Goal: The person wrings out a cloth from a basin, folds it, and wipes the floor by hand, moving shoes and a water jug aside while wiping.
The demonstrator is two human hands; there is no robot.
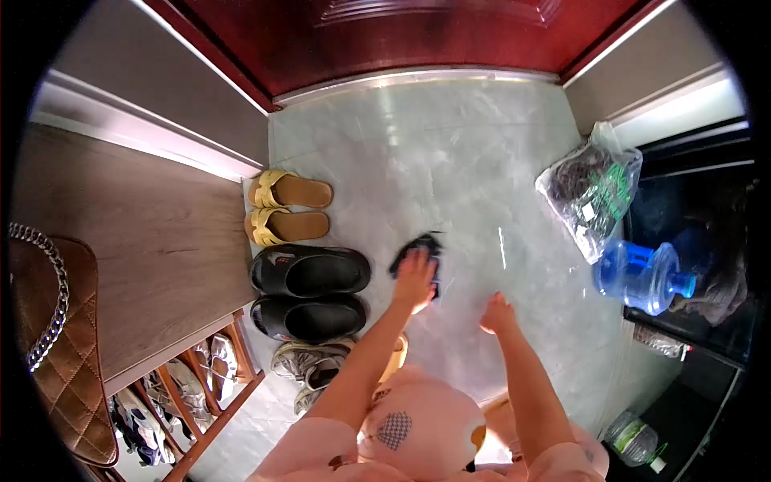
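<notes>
My left hand (414, 281) presses down on a crumpled dark cloth (429, 243) on the grey tiled floor, fingers over it; both look slightly blurred. Part of the cloth is hidden under the palm. My right hand (498, 312) is apart from it, closed in a loose fist above the floor, with nothing visible in it. Black slides (329, 271) lie to the left of the cloth, nearest to my left hand.
Yellow sandals (293, 193) and grey sneakers (305, 359) line the left side beside a shoe rack (213, 430). A plastic bag (590, 189) and a blue water jug (642, 275) are at the right. The red door (385, 40) stands ahead; a brown quilted bag (68, 394) is far left.
</notes>
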